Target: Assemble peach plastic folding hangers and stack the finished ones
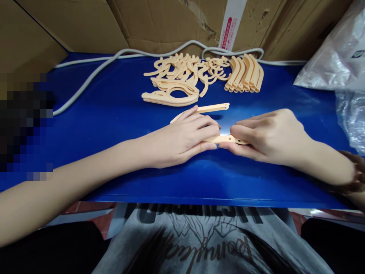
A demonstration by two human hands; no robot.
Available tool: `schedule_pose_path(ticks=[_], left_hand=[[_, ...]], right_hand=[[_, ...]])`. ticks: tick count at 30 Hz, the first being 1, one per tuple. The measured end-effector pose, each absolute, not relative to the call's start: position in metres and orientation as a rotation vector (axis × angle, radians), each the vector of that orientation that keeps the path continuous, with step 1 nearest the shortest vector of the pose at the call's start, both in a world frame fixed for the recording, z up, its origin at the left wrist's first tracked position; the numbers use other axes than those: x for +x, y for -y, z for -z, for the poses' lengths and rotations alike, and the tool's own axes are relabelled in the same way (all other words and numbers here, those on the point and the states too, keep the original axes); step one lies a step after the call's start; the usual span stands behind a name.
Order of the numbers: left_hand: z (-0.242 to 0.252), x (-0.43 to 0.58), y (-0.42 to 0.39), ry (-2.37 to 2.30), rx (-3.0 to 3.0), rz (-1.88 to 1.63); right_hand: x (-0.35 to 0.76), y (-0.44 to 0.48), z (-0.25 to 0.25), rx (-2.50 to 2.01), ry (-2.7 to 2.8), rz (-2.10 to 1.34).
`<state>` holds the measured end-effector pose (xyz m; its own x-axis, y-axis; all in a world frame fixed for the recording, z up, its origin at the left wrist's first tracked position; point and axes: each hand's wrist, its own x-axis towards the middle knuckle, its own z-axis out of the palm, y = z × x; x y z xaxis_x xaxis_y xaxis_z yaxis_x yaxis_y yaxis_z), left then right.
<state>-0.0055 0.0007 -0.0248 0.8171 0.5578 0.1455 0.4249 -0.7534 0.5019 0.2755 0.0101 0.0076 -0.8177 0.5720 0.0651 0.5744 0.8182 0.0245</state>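
Observation:
My left hand (pixel 194 135) is closed at the front edge of the blue table, its thumb and fingers pinching a beige plastic hanger arm (pixel 214 139) with a round hole near its end. Facing it, my right hand (pixel 265 133) pinches a beige plastic hanger piece (pixel 241 141) with a small hole, most of it hidden by the fingers. The two pieces meet between my hands; whether they are joined I cannot tell. Another long beige hanger arm (pixel 213 108) passes behind my left fingers, its notched end pointing right.
Behind my hands lie stacked beige hanger arms (pixel 171 99), a heap of curved hanger pieces (pixel 179 68), small hooks (pixel 216 68) and a neat row of arms (pixel 245 74). A white cable (pixel 94 76) runs along the cardboard (pixel 171 26). Clear plastic bags (pixel 333 57) sit at right.

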Motion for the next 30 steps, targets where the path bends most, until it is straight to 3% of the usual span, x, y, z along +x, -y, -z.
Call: schedule_pose_path(ticks=[30], left_hand=[[0.0294, -0.0032, 0.0010, -0.696, 2.538, -0.494]], right_hand=[[0.2766, -0.0189, -0.0099, -0.886, 2.792, -0.151]])
